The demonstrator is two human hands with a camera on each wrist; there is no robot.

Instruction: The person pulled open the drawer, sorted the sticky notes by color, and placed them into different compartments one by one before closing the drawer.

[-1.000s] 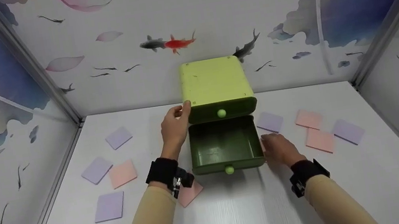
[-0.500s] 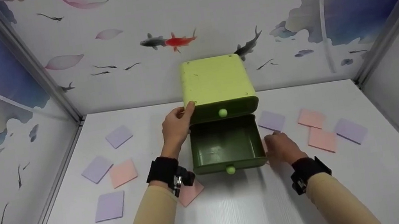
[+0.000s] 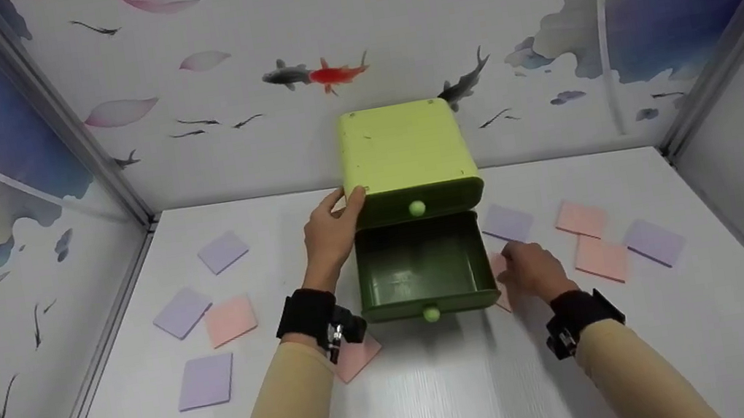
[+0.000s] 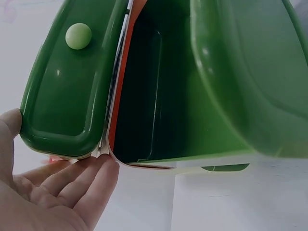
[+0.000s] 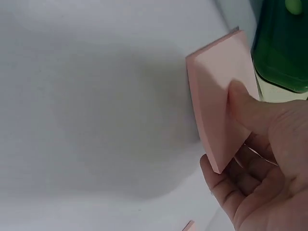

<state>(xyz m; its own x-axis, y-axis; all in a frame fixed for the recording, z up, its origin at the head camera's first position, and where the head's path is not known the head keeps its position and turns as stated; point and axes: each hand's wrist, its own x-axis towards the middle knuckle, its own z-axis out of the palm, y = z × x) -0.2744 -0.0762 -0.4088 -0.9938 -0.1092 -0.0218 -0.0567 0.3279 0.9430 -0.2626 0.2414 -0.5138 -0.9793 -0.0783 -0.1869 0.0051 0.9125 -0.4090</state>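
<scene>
A small drawer cabinet (image 3: pixel 403 147) with a light green top stands at the back of the table. Its upper drawer is closed, while the lower drawer (image 3: pixel 431 307) is pulled out with nothing inside. My left hand (image 3: pixel 332 238) rests on the cabinet's front left corner, thumb at the top edge and straight fingers (image 4: pixel 98 185) against the side. Right of the lower drawer, my right hand (image 3: pixel 536 271) pinches a thin pink square piece (image 5: pixel 219 77). The thumb (image 5: pixel 240 103) lies on its face and the fingers are behind it; the piece stands tilted.
Several flat squares lie on the white table (image 3: pixel 431 407). Purple squares (image 3: pixel 206 381) and a pink square (image 3: pixel 231 320) are at the left. Pink squares (image 3: pixel 602 258) and purple squares (image 3: pixel 655 242) are at the right. Another pink square (image 3: pixel 357 358) is partly under my left wrist.
My right hand has shifted slightly right, and more of the pink square piece shows between it and the drawer. The left hand stays at the cabinet corner.
</scene>
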